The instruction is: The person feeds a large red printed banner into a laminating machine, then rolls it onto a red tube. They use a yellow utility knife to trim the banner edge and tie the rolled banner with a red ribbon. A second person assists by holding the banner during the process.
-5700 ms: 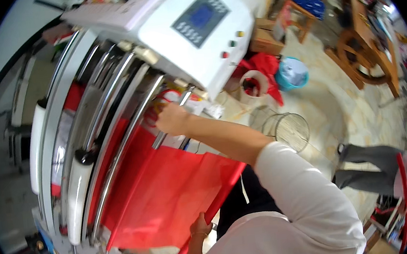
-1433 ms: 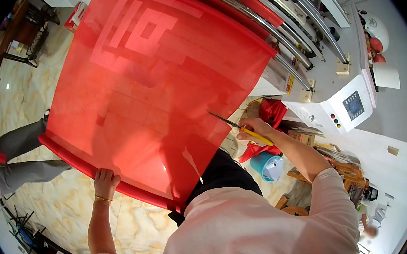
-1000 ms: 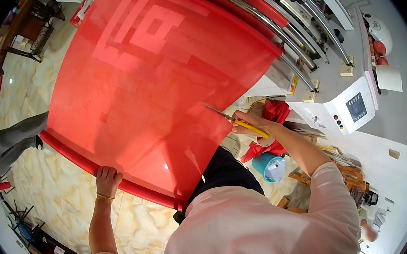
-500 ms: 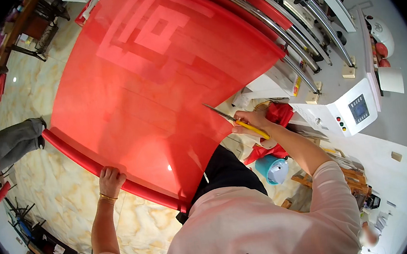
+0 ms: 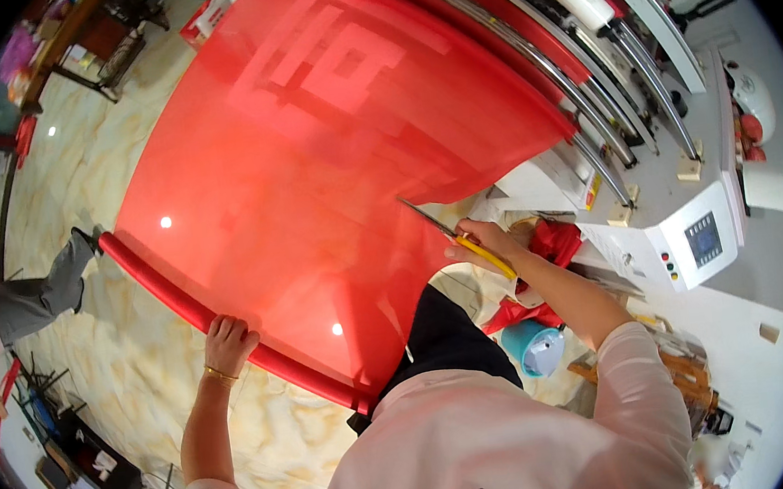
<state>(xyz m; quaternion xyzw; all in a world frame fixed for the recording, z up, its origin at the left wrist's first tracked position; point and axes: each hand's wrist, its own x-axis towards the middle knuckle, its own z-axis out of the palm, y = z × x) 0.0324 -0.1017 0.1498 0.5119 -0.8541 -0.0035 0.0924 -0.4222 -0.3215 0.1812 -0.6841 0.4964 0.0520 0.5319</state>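
A broad red banner cloth (image 5: 290,188), thin enough to let light through, hangs stretched between the machine's rollers and a red roll (image 5: 162,290) along its near left edge. My left hand (image 5: 232,341) is closed over that roll. In my right hand (image 5: 486,239) is a pair of scissors with yellow handles (image 5: 486,255). Their blades point far and left, with the tips at the inner end of a slit in the cloth's right edge. The near flap of the cloth falls against my dark trousers (image 5: 444,334).
At the right stands a large machine with metal rollers (image 5: 534,53) and a control panel (image 5: 704,240). Below it are a blue bucket (image 5: 523,345) and crumpled red cloth (image 5: 556,244). Another person in grey trousers (image 5: 43,291) is at the far left, near a dark cluttered shelf (image 5: 100,466).
The whole view has shifted a little to the right and down. Both hands keep their holds, and the scissor tips stay at the slit's end. The other person's legs and arm have moved.
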